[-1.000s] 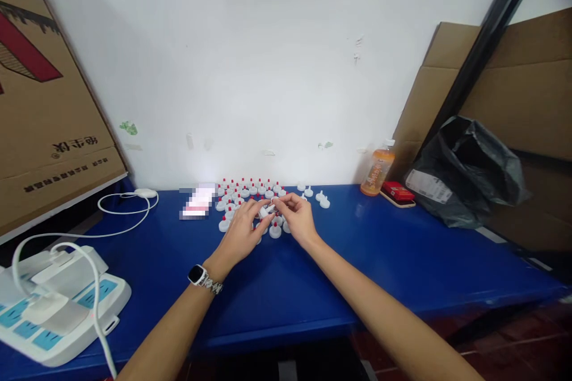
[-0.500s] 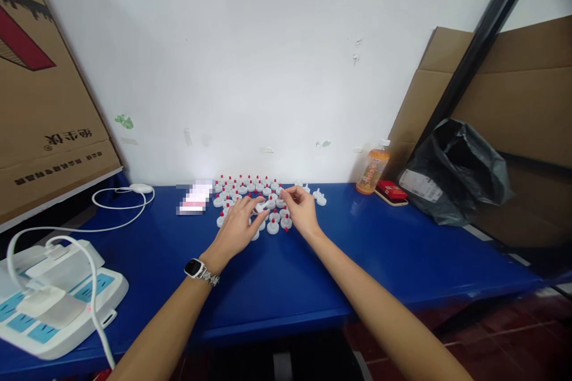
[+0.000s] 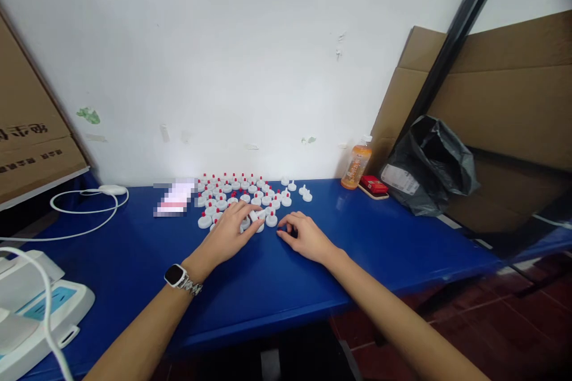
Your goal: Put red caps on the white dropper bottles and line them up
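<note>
My left hand [image 3: 230, 229] pinches a white nozzle cap [image 3: 255, 215] between thumb and fingers, above the near side of a cluster. Around and behind it, several white nozzle caps with red tips [image 3: 271, 219] stand upright on the blue tabletop. My right hand [image 3: 306, 238] rests low at the table just right of the cluster. Its thumb and index fingertips come together by the surface; whatever is between them is too small to make out. A few loose red tips [image 3: 233, 193] lie among the caps. Several white caps without red tips [image 3: 307, 195] sit at the back right.
A blue table [image 3: 357, 238] runs along a white wall. An orange drink bottle [image 3: 356, 165], a red packet [image 3: 374, 184] and a black plastic bag [image 3: 429, 166] stand to the right. To the left are a blurred-out flat item [image 3: 176, 196], a white cable [image 3: 84, 211] and a power strip [image 3: 67, 309].
My right hand has moved from the caps down toward me, to the table beside the cluster. My left hand keeps its white cap. The view has turned to the right.
</note>
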Demonstrator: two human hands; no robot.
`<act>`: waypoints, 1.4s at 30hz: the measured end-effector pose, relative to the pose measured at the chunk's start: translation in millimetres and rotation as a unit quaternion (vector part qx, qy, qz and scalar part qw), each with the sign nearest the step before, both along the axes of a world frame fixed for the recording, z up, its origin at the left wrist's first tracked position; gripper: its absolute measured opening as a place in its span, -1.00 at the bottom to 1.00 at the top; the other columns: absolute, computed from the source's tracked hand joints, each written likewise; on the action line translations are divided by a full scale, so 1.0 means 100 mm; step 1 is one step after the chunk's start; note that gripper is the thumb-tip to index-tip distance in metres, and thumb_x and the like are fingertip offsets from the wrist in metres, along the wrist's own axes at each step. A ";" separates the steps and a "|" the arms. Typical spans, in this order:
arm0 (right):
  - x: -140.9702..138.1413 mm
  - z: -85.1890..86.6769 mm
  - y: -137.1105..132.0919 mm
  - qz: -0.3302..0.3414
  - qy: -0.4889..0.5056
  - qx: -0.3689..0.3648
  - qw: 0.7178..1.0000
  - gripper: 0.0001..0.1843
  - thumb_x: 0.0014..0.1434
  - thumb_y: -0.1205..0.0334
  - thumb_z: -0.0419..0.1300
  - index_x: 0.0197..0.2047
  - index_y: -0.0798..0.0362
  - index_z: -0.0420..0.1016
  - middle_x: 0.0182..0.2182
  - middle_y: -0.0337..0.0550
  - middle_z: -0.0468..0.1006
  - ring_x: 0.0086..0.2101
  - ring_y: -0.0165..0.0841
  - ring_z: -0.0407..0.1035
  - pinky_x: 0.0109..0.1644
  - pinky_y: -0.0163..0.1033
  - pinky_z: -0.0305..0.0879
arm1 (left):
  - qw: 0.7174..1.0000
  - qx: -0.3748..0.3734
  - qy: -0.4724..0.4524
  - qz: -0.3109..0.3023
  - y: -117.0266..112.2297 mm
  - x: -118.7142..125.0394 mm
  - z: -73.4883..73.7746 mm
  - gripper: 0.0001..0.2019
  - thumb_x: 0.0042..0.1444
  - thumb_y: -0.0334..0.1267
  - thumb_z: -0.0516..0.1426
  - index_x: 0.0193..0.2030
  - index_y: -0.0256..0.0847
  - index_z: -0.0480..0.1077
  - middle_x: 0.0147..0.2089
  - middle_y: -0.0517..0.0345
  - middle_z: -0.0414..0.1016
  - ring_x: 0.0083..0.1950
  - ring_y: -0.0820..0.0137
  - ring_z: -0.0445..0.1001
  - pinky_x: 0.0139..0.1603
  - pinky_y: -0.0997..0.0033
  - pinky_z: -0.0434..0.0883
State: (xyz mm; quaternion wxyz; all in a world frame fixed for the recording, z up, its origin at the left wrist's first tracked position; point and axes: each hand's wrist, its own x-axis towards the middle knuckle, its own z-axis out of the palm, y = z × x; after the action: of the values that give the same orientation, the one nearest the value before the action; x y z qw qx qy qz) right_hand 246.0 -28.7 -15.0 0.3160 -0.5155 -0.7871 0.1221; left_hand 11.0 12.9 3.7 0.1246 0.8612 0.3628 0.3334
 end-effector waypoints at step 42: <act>-1.01 0.25 0.20 0.085 0.672 -0.218 0.702 -0.66 0.02 -0.05 0.36 -0.44 0.05 0.44 -0.50 -0.31 0.41 -0.49 -0.48 0.23 -0.43 -0.34 0.13 | 0.971 0.211 0.014 0.109 -0.10 0.09 0.13 -0.65 0.40 -0.14 -0.08 0.18 -0.28 0.24 -0.01 -0.10 0.34 0.02 0.15 0.30 0.07 0.08 0.36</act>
State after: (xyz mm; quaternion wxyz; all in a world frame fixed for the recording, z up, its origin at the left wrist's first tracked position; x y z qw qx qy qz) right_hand 145.2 -8.5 10.1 0.6282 -0.2819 -0.3576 0.6308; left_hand 19.9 3.4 16.3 -0.1018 0.8282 0.3775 0.4015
